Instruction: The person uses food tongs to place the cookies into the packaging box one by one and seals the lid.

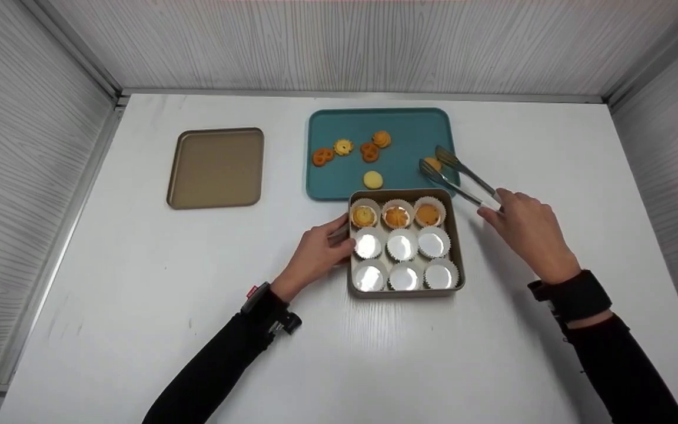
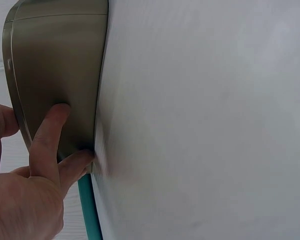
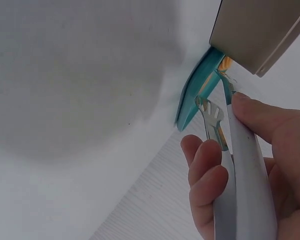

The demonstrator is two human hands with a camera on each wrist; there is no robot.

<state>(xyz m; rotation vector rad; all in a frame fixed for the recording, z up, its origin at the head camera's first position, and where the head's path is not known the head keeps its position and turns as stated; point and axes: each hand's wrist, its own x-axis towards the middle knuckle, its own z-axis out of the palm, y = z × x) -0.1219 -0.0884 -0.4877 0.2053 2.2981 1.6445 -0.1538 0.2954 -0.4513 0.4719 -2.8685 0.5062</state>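
My left hand (image 1: 318, 247) rests its fingers against the outer left wall of a bronze baking tin (image 2: 60, 60). Inside the tin stand white paper cups (image 1: 402, 245) in three rows; the far row holds a yellow cookie (image 1: 364, 216), an orange-brown cookie (image 1: 397, 218) and a round golden one (image 1: 428, 214). With my right hand (image 1: 530, 232) I grip tongs (image 3: 242, 165) by their white handles. Their spread metal tips stand over the right part of a teal tray (image 1: 412, 125), one on each side of a round golden cookie (image 1: 432, 164).
Pretzel-shaped cookies (image 1: 322, 156), a flower-shaped cookie (image 1: 343, 147), a swirled cookie (image 1: 381, 139) and a pale round cookie (image 1: 373, 180) lie on the teal tray. A shallow bronze lid or tray (image 1: 216, 171) lies at the left. Wood-grain panels (image 1: 362, 47) border the white table (image 1: 139, 282).
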